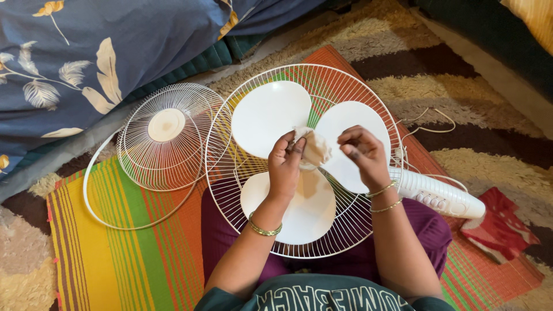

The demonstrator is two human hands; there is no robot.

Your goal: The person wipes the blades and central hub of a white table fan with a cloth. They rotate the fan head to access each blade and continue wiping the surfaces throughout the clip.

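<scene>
Head view: left hand (286,164) clamped on a pale cloth (314,148), pressing it to the hub of the white fan blades (271,115). Right hand (364,152) just beside, fingertips pinched together, probably on a corner of the same cloth, though hard to tell. Blades seated in the rear wire guard (230,173), resting over the lap above a striped mat (127,242). Front guard (167,135) lying apart to the left. Wiping in hand; next stroke calling for steadying the blade.
</scene>
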